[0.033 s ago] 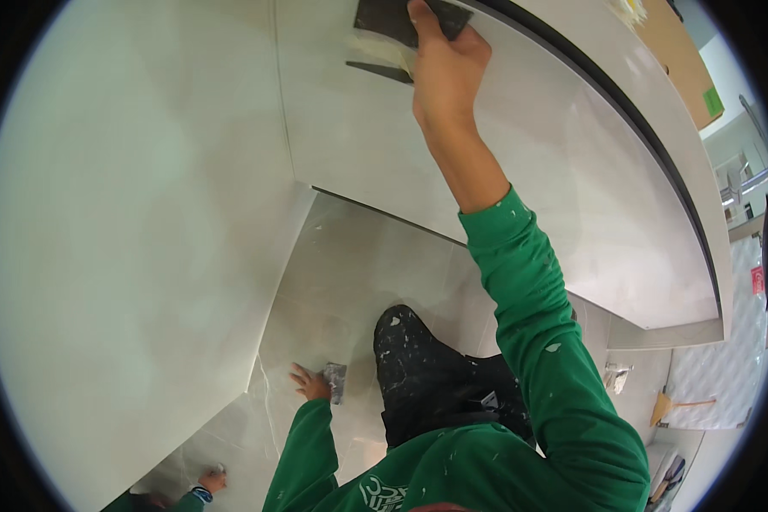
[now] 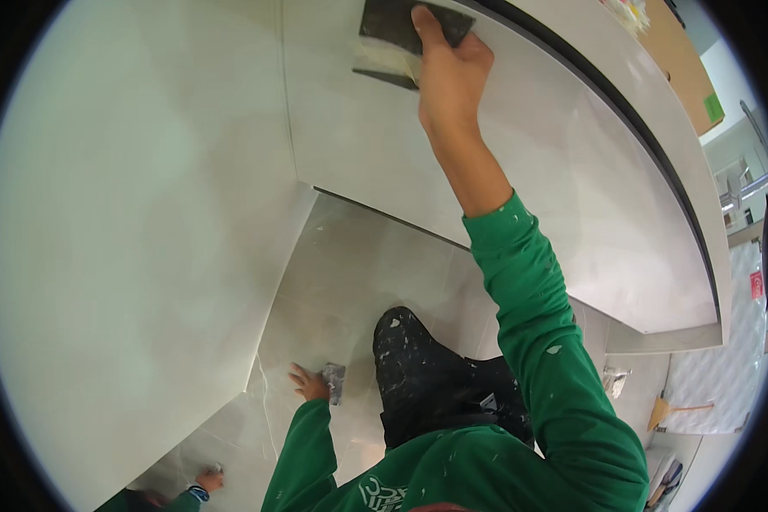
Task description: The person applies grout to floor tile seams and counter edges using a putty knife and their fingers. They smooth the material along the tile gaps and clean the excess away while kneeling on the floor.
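At the top, my right hand (image 2: 454,72) grips a dark flat scraper (image 2: 390,24), thumb stretched along its face. The scraper is close to a glossy pale panel (image 2: 520,136). Just below its dark blade lie a cream-coloured smear (image 2: 390,58) and a dark sliver (image 2: 384,78), which may be the blade's reflection. My left hand (image 2: 312,384) is low, left of my knee, with several fingers spread. A grey, speckled flat plate (image 2: 335,384), possibly a second scraper, sits against its thumb side and appears held there. How its grip closes is partly hidden.
A broad pale panel (image 2: 136,222) fills the left side. Tiled floor (image 2: 358,247) lies between the panels. Another person's hand (image 2: 209,480) shows at lower left. Along the right are a cardboard box (image 2: 683,64), a tap (image 2: 749,182) and a wrapped sheet (image 2: 712,367).
My right hand and the scraper sit very slightly lower and further right in the picture. My left hand stays where it was, and the panels barely shift.
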Demonstrator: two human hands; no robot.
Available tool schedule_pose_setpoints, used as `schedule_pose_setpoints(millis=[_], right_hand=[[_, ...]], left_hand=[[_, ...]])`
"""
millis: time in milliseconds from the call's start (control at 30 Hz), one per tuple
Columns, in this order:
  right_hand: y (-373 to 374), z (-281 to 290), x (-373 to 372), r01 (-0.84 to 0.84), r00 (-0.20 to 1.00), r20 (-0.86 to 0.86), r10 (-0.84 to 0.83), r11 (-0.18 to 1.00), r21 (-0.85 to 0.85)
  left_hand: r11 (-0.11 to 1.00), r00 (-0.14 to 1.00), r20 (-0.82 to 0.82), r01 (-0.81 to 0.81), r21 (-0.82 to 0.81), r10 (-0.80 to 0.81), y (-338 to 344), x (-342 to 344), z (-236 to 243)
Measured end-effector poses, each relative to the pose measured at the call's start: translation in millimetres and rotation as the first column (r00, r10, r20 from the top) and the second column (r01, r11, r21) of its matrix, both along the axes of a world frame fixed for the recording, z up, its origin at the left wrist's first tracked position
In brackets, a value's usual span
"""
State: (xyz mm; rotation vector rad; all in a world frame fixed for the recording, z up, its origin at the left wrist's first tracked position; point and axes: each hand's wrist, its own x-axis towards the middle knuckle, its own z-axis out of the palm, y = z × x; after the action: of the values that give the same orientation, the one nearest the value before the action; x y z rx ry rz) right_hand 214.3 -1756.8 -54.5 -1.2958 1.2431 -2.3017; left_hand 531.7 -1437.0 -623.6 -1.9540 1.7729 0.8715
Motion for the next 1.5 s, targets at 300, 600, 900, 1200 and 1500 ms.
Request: schedule_pose_setpoints(millis=[300, 600, 900, 1200, 1500], right_hand=[[42.3, -82.8, 8.2, -0.748, 0.66, 0.649, 0.378, 0.409, 0.523], [69.6, -60.9, -7.0, -0.314, 0.785, -0.258, 0.563, 0.721, 0.619], [16.3, -17.6, 12.3, 0.09, 0.811, -0.584, 0.039, 0.977, 0.191], [-43.6, -1.9, 45.4, 0.12, 0.686, -0.712, -0.15, 0.988, -0.093], [-62.1, -9.3, 52.5, 0.121, 0.681, -0.698, -0.221, 0.974, -0.191]], left_hand=[[0.999, 0.998, 0.061, -0.023, -0.046, 0.026, 5.6, 6.0, -21.9], [0.995, 0.998, 0.039, -0.038, -0.093, 0.041, 8.5, 8.0, -24.4], [0.994, 0.995, -0.039, -0.09, -0.065, 0.088, 6.4, 3.8, -28.1], [0.991, 0.993, -0.057, -0.104, -0.088, 0.099, 8.8, 3.5, -32.6], [0.988, 0.995, -0.062, -0.09, -0.123, 0.083, 10.4, 3.3, -35.1]])
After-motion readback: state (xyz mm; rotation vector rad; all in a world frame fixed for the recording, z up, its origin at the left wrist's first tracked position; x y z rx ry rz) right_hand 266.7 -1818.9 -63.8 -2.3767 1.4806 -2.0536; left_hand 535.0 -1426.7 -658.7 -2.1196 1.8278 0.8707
